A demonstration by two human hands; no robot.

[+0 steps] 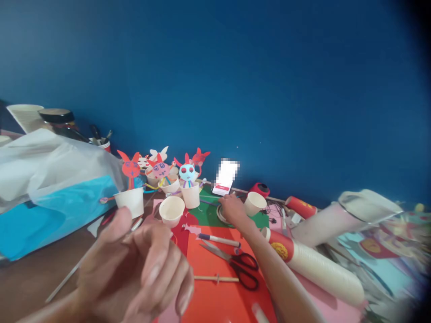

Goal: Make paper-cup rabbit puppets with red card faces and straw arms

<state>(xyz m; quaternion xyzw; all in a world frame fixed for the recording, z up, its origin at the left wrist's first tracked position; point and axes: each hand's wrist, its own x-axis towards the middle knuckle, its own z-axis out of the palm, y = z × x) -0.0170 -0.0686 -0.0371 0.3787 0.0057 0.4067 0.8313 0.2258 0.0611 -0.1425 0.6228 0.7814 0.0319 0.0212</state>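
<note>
My left hand (144,264) is large in the foreground, its thumb raised apart from loosely curled fingers; nothing shows in its grasp. A thin pale stick (69,276) runs behind its wrist. Farther off, my right hand (233,208) reaches down over a pale coil (222,216) on green paper (208,215), fingers drawn together. Thin pipe cleaners (210,200) lead toward those fingers; what they grip is hidden. Left of it stand paper cups with rabbit-faced figures, including a blue-faced rabbit (187,172) and a red rabbit (130,169). A plain paper cup (172,211) sits in front.
Scissors (232,260), a marker (219,240) and a wooden stick (215,279) lie on orange paper (208,300). A lit phone (225,177) leans by the blue wall. Stacked cups (326,264) lie right; a blue-and-white plastic bag (60,179) is left.
</note>
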